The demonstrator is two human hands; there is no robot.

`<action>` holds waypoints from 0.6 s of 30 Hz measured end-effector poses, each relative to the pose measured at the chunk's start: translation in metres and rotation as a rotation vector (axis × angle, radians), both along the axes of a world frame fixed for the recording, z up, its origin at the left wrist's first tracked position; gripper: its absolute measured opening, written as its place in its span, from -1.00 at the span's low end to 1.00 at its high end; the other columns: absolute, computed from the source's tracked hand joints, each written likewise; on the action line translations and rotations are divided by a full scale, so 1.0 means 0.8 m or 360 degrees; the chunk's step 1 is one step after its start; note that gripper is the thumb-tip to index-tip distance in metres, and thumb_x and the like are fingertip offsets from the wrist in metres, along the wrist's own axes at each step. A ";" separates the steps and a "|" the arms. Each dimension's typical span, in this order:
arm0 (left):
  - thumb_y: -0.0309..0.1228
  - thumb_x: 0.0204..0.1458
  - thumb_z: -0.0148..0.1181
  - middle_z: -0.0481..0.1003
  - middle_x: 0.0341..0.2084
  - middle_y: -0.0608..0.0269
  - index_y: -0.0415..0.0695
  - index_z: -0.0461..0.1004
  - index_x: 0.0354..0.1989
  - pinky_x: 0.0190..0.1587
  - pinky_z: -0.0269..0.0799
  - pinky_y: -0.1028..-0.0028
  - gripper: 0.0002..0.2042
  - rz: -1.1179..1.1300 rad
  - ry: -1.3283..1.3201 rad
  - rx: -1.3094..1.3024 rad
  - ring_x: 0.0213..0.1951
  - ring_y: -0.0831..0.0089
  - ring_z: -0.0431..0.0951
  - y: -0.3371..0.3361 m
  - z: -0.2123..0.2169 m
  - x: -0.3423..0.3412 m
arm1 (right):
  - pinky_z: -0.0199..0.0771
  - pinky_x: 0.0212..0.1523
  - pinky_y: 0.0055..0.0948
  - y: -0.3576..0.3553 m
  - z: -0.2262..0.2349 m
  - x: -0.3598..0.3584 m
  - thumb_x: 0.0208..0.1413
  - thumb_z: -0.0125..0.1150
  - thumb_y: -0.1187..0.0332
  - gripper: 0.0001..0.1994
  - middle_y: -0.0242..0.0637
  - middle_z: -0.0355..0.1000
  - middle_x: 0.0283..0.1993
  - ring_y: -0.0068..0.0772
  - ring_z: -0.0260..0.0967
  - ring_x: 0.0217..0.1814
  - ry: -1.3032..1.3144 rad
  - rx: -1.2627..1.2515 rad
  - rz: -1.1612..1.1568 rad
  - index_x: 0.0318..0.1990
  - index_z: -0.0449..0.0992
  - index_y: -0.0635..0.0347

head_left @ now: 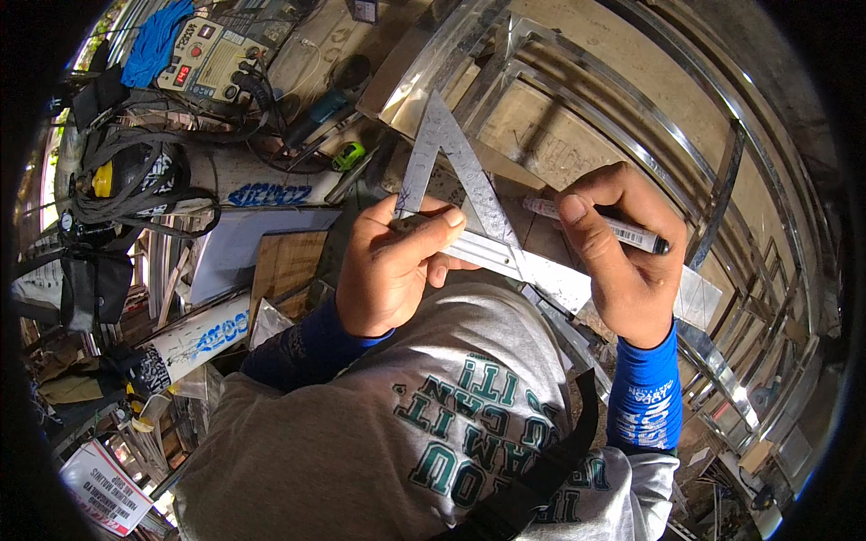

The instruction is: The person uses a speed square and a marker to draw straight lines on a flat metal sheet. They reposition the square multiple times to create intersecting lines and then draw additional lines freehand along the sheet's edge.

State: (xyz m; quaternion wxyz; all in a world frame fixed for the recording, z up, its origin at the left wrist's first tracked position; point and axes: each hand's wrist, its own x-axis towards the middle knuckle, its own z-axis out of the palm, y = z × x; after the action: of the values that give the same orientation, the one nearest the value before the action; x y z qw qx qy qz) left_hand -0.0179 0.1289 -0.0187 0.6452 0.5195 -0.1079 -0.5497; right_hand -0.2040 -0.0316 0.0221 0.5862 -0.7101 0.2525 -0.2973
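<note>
My left hand (392, 261) is closed on a silver triangular metal square (483, 203), thumb on top of its base edge and fingers underneath. The square's point is turned away from me, above my lap. A flat silver metal strip (555, 281) runs from the base toward the right and passes behind my right hand; whether it is part of the square I cannot tell. My right hand (622, 243) grips a white marker pen (636, 236) with a black end, between thumb and curled fingers. The pen lies sideways over the strip, apart from the square.
Shiny metal frames (622, 99) stand at the right and far side. Far left are a welding machine (212, 59), blue gloves (158, 41) and coiled cables (135, 171) over a gas cylinder (262, 176). A green tape measure (348, 156) and an angle grinder (320, 113) lie beyond my left hand.
</note>
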 end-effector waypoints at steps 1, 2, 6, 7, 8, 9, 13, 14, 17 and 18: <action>-0.48 0.34 0.28 0.69 -0.35 0.09 -0.30 0.57 -0.09 -0.44 0.48 0.54 -0.87 0.0010 0.0005 0.0013 -0.48 0.49 0.62 -0.001 0.001 -0.001 | 0.38 -0.24 -0.56 0.000 0.001 -0.003 0.31 0.35 0.50 -0.88 -0.29 0.56 -0.28 -0.59 0.42 -0.27 0.0017 0.0027 0.0006 -0.27 0.61 0.38; -0.48 0.34 0.29 0.69 -0.36 0.09 -0.30 0.57 -0.09 -0.44 0.48 0.54 -0.87 0.0020 0.0010 0.0027 -0.49 0.50 0.61 -0.002 0.003 -0.002 | 0.35 -0.24 -0.57 0.000 0.001 -0.005 0.30 0.34 0.50 -0.89 -0.28 0.55 -0.25 -0.59 0.41 -0.26 0.0035 0.0055 0.0012 -0.26 0.61 0.39; -0.48 0.34 0.28 0.66 -0.39 0.13 -0.30 0.58 -0.12 -0.39 0.58 0.50 -0.88 0.0034 -0.0040 0.0041 -0.53 0.54 0.52 -0.005 0.006 -0.003 | 0.32 -0.30 -0.49 -0.001 0.002 -0.008 0.20 0.30 0.50 -0.90 -0.27 0.51 -0.36 -0.51 0.38 -0.35 -0.0004 -0.0007 -0.0011 -0.34 0.58 0.38; -0.48 0.33 0.28 0.65 -0.39 0.14 -0.30 0.58 -0.13 -0.37 0.61 0.49 -0.88 0.0046 -0.0040 0.0034 -0.54 0.55 0.50 -0.006 0.006 -0.004 | 0.36 -0.32 -0.47 -0.002 0.002 -0.010 0.18 0.29 0.50 -0.89 -0.27 0.50 -0.41 -0.49 0.41 -0.38 -0.0019 -0.0035 -0.0005 -0.36 0.57 0.37; -0.47 0.33 0.28 0.65 -0.39 0.14 -0.30 0.58 -0.14 -0.35 0.64 0.48 -0.88 0.0058 -0.0040 0.0026 -0.55 0.56 0.48 -0.006 0.006 -0.005 | 0.40 -0.33 -0.45 -0.004 0.002 -0.011 0.17 0.28 0.50 -0.88 -0.27 0.49 -0.45 -0.46 0.44 -0.41 -0.0034 -0.0062 0.0001 -0.39 0.57 0.36; -0.47 0.33 0.28 0.64 -0.39 0.15 -0.30 0.58 -0.14 -0.33 0.65 0.46 -0.88 0.0052 -0.0049 0.0047 -0.55 0.56 0.47 -0.007 0.007 -0.005 | 0.40 -0.34 -0.43 -0.005 0.001 -0.012 0.14 0.28 0.49 -0.88 -0.26 0.49 -0.46 -0.43 0.44 -0.42 -0.0070 -0.0074 0.0025 -0.41 0.56 0.36; -0.46 0.32 0.30 0.62 -0.40 0.16 -0.30 0.58 -0.15 -0.29 0.69 0.43 -0.87 0.0059 -0.0036 0.0071 -0.55 0.56 0.45 -0.007 0.010 -0.003 | 0.39 -0.38 -0.38 -0.012 -0.004 -0.015 0.09 0.26 0.45 -0.85 -0.23 0.45 -0.50 -0.33 0.42 -0.47 -0.0096 -0.0098 0.0135 -0.46 0.55 0.35; -0.46 0.32 0.30 0.61 -0.40 0.17 -0.30 0.58 -0.15 -0.29 0.69 0.43 -0.87 0.0062 -0.0016 0.0059 -0.54 0.56 0.45 -0.008 0.010 -0.002 | 0.38 -0.38 -0.38 -0.013 -0.003 -0.017 0.09 0.25 0.43 -0.84 -0.23 0.44 -0.51 -0.31 0.41 -0.48 -0.0067 -0.0101 0.0158 -0.47 0.55 0.35; -0.46 0.31 0.31 0.61 -0.40 0.18 -0.30 0.58 -0.15 -0.33 0.66 0.45 -0.87 0.0035 -0.0036 0.0047 -0.53 0.55 0.48 -0.007 0.007 -0.002 | 0.37 -0.38 -0.39 -0.012 -0.011 -0.020 0.12 0.21 0.45 -0.87 -0.28 0.46 -0.45 -0.37 0.38 -0.47 -0.0180 -0.0237 0.0085 -0.42 0.58 0.32; -0.46 0.31 0.31 0.61 -0.39 0.18 -0.30 0.58 -0.15 -0.34 0.63 0.46 -0.87 0.0056 -0.0032 0.0043 -0.52 0.54 0.49 -0.006 0.006 -0.004 | 0.38 -0.36 -0.40 -0.011 -0.016 -0.020 0.16 0.22 0.44 -0.86 -0.28 0.48 -0.42 -0.39 0.39 -0.44 -0.0244 -0.0140 -0.0055 -0.39 0.57 0.32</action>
State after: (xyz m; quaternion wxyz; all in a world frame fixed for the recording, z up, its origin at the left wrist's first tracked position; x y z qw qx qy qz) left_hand -0.0209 0.1242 -0.0140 0.6466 0.5356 -0.0976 -0.5344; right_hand -0.2202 -0.0404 0.0096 0.5669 -0.7058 0.2058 -0.3718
